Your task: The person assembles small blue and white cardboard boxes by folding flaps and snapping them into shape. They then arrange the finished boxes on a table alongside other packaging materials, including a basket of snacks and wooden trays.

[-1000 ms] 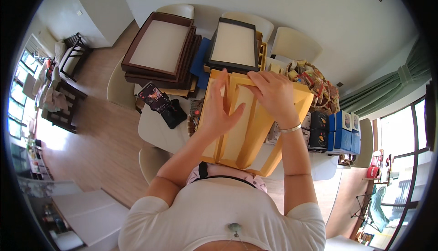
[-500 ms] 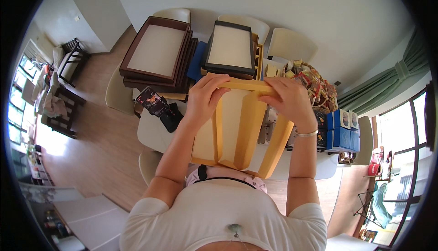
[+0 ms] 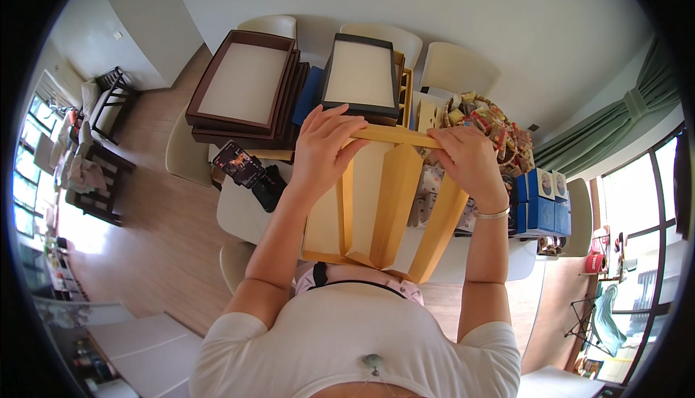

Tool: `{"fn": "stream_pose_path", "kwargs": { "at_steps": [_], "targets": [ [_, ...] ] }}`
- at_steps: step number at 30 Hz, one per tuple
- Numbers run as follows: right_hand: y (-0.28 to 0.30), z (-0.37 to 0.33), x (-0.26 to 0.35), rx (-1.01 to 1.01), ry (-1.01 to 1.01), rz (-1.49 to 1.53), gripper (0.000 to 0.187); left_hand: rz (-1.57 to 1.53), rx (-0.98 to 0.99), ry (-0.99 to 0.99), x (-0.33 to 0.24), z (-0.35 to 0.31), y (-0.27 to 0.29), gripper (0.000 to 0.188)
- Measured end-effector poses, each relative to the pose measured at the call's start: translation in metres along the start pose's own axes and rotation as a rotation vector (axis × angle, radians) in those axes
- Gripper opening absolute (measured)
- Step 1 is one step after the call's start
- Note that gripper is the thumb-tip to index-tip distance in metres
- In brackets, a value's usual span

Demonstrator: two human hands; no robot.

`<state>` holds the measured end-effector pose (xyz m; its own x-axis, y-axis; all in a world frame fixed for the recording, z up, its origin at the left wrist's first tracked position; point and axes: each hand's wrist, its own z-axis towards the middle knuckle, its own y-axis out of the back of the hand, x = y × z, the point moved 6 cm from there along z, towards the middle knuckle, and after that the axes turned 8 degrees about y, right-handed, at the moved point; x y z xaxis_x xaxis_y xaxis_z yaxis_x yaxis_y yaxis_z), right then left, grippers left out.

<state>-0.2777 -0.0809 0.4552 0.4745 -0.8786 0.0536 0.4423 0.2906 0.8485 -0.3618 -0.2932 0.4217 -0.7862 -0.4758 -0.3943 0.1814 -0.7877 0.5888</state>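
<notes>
A partly folded yellow cardboard box [image 3: 389, 210] stands upright between my arms, its near end by my waist. Its long side flaps splay apart, and a narrow folded strip runs along the far edge. My left hand [image 3: 326, 145] grips the left end of that strip, thumb below and fingers over it, the other fingers lifted a little. At the strip's right end my right hand [image 3: 467, 159] pinches it between fingers and thumb. A bracelet circles my right wrist.
Behind are stacked brown trays [image 3: 242, 83] and a black-rimmed tray [image 3: 360, 72]. A phone [image 3: 239, 164] on a stand is at left. To the right sit a basket of wrapped snacks [image 3: 499, 134] and blue boxes [image 3: 541, 213]. Chairs surround the white table [image 3: 235, 210].
My right hand has slid outward to the right along the far strip, uncovering more of it. My left hand's fingers have lifted slightly. The box stays in nearly the same place.
</notes>
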Motion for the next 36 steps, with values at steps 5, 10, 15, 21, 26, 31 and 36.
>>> {"fn": "stream_pose_path", "kwargs": {
  "at_steps": [5, 10, 15, 21, 26, 31, 36],
  "targets": [
    [-0.006, 0.01, 0.013, -0.04, 0.088, -0.103, 0.026, 0.001, 0.065, -0.131, -0.041, 0.017, -0.006, 0.034],
    [-0.005, 0.015, 0.021, -0.135, 0.037, -0.199, 0.053, -0.079, 0.154, -0.097, -0.055, 0.025, -0.025, 0.032],
    [-0.002, -0.019, 0.023, -0.404, -0.243, 0.11, 0.09, -0.102, 0.143, -0.145, -0.054, 0.025, -0.013, 0.027],
    [0.002, -0.032, 0.027, -0.406, -0.432, 0.226, 0.089, -0.17, -0.134, 0.041, -0.045, 0.035, 0.033, 0.023],
    [0.009, -0.011, 0.031, -0.325, -0.271, -0.087, 0.074, -0.216, -0.064, 0.229, -0.025, 0.006, 0.025, 0.039],
    [-0.05, -0.014, 0.012, 0.008, -0.258, -0.073, 0.069, -0.427, 0.193, 0.515, 0.022, -0.055, -0.019, 0.049],
    [-0.102, -0.018, 0.021, 0.249, -0.244, 0.036, 0.063, -0.312, 0.249, 0.347, 0.035, -0.071, -0.026, 0.062]
  ]
}}
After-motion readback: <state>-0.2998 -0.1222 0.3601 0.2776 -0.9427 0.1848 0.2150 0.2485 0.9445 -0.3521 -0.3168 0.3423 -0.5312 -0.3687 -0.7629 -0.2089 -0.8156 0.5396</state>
